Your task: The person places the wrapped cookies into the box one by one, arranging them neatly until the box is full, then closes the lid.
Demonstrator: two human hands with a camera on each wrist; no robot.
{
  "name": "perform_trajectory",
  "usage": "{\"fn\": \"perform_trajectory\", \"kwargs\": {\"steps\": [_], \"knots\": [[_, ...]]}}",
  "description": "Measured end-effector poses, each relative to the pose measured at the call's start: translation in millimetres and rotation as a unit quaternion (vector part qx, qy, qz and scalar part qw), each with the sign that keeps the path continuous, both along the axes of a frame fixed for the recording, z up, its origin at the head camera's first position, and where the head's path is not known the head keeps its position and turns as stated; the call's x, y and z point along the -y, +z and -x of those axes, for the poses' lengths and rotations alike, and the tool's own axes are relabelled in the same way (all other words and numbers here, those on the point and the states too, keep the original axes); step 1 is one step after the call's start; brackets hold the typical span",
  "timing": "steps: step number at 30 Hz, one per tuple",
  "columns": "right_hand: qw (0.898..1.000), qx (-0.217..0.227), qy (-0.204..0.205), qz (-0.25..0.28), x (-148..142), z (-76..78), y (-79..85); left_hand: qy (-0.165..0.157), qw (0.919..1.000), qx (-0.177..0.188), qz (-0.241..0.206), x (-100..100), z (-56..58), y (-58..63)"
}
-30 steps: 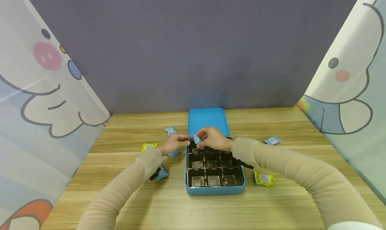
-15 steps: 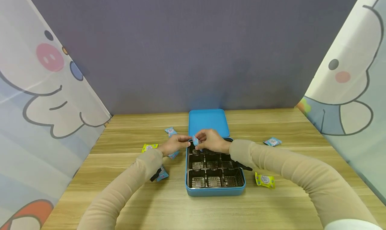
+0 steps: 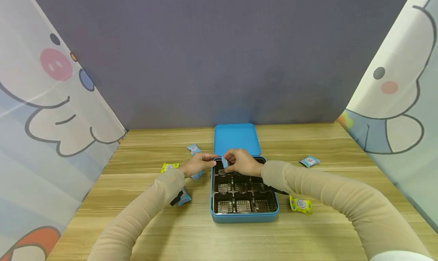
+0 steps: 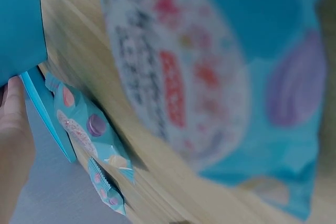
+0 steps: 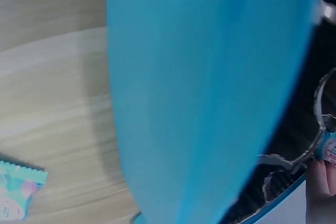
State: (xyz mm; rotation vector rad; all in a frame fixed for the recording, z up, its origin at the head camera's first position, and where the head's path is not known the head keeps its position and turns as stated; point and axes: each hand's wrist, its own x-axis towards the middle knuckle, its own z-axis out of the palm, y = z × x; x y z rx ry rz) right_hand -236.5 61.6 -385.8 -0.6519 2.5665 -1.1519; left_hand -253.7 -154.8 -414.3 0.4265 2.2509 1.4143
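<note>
A blue box (image 3: 244, 217) holds a black tray (image 3: 233, 193) divided into several compartments. Above the back-left compartment my right hand (image 3: 244, 163) pinches a small blue wrapped packet (image 3: 224, 162), which also shows at the edge of the right wrist view. My left hand (image 3: 197, 164) rests at the box's back-left corner, its thumb and forefinger extended along the rim. The front compartments have nothing in them; my right hand partly hides the back row. Behind the box lies its blue lid (image 3: 236, 138).
Left of the box lie several blue packets (image 3: 184, 197) and a yellow packet (image 3: 169, 167), partly behind my left arm. To the right are another blue packet (image 3: 309, 161) and a yellow packet (image 3: 301, 204). A grey panel (image 3: 226, 55) stands behind the wooden table (image 3: 246, 242).
My right hand has brought the blue packet slightly lower at the box's back-left compartment, and the packet's tilt has changed. My left hand has stayed at the corner.
</note>
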Motion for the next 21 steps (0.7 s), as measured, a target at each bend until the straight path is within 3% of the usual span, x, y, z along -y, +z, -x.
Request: {"fn": "perform_trajectory", "kwargs": {"steps": [10, 21], "knots": [[0.999, -0.014, -0.004, -0.028, -0.3, -0.3, -1.3, 0.002, 1.0000, 0.000, 0.003, 0.2, 1.3, -2.2], [1.000, -0.010, 0.003, -0.021, 0.5, 0.4, -1.2, 0.007, 0.9999, 0.008, 0.002, 1.1, 2.2, -2.4]]}}
